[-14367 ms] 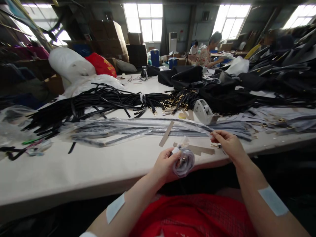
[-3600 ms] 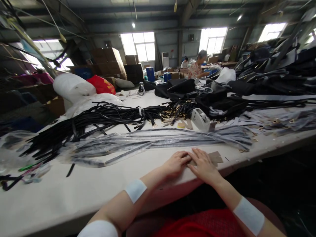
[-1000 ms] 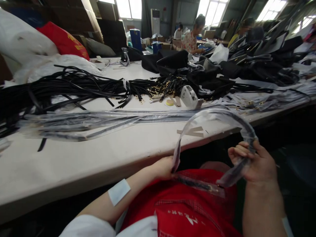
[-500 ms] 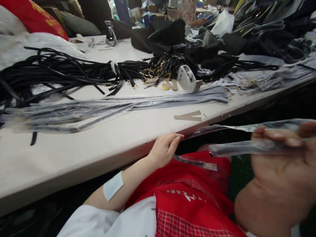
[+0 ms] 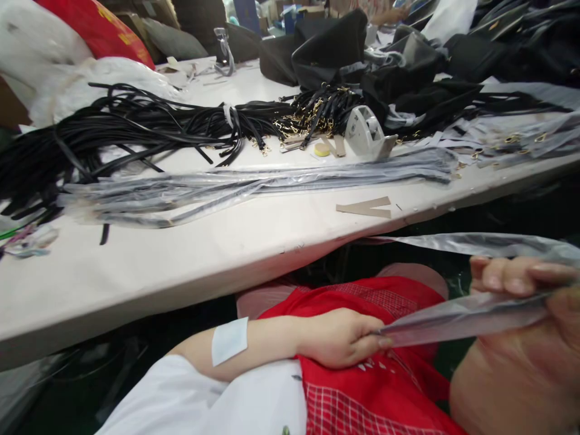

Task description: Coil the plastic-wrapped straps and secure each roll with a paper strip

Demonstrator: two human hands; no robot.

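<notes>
A dark strap in a clear plastic sleeve (image 5: 453, 320) stretches between my two hands over the red apron. At its near end my left hand (image 5: 339, 337) is closed in a pinch, its fingertips on the narrow tip. My right hand (image 5: 516, 338), large and close at the right edge, has its fingers curled round the sleeve. Another length of clear plastic (image 5: 475, 243) runs from the table edge to above the right fingers. Whether it belongs to the same sleeve I cannot tell.
On the white table (image 5: 217, 254) lie sleeved straps (image 5: 281, 181), a bundle of black straps (image 5: 172, 124) with gold clips, a tape dispenser (image 5: 365, 133), a yellow tape roll (image 5: 322, 149) and cardboard strips (image 5: 365, 207). Black bags (image 5: 330, 51) are heaped behind. The table edge runs in front of my lap.
My left hand has moved from the table edge down and right to the sleeve's end, and now pinches it. The right hand keeps its hold, slightly lower. The view has shifted.
</notes>
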